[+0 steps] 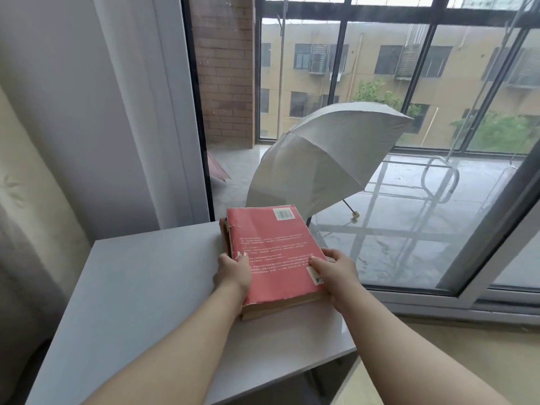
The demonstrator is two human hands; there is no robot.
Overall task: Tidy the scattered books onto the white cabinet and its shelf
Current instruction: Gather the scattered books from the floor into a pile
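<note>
Here, in the head view, the red book [271, 252] lies back cover up at the white cabinet's [140, 287] far right corner. The left hand [233, 273] and right hand [336, 270] each clasp a side edge, thumbs on the cover. Nudged rightward, it could slip off, and the torn cover might rip.

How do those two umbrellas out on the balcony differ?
The grey umbrella is in full view, open, tipped on its side; the reddish umbrella shows only a corner past the window frame. The grey one lies right of the reddish one. Both rest on the balcony floor outside.
</note>
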